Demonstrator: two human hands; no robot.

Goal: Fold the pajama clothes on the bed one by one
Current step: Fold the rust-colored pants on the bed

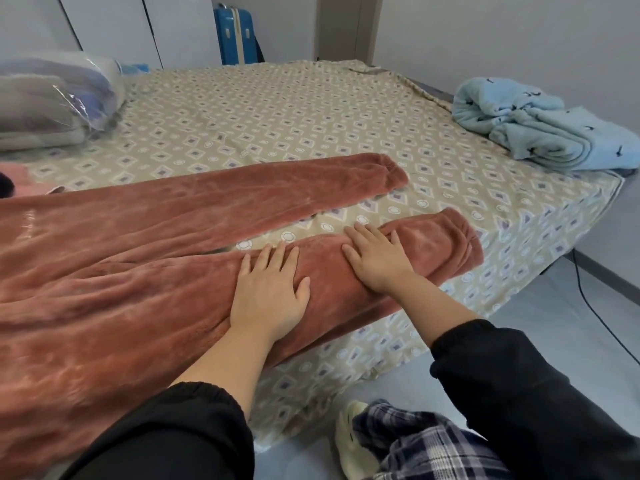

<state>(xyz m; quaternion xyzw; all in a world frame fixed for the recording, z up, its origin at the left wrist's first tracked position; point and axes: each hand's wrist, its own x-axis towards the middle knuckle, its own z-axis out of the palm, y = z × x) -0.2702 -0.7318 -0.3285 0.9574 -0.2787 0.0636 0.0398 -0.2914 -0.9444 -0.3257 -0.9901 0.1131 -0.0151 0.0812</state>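
While the rust-brown pajama trousers (145,258) lay spread lengthwise across the near side of the bed (277,112), a person leaned over them with both hands flat on the nearer leg. The left hand (268,292) pressed palm down on the middle of that leg, fingers straight and slightly fanned, gripping nothing. The right hand (375,258) lay just beside it, closer to the cuff, also flat with fingers spread, smoothing the plush cloth. The two legs ran apart in a narrow V, the farther one lying alone with patterned sheet showing between them; the waist end ran out of view at the left. No fold showed in the trousers yet, so the work on this garment seemed to be at the flattening stage, with every fold to come. A light-blue pajama piece (540,126) sat bundled at the far right corner of the bed; whether it was neatly folded or only heaped could not be told. A sliver of pink cloth (17,180) peeked in at the left edge. A bagged quilt (52,95) rested at the far left, and a blue suitcase (235,36) stood against the wall behind the bed.
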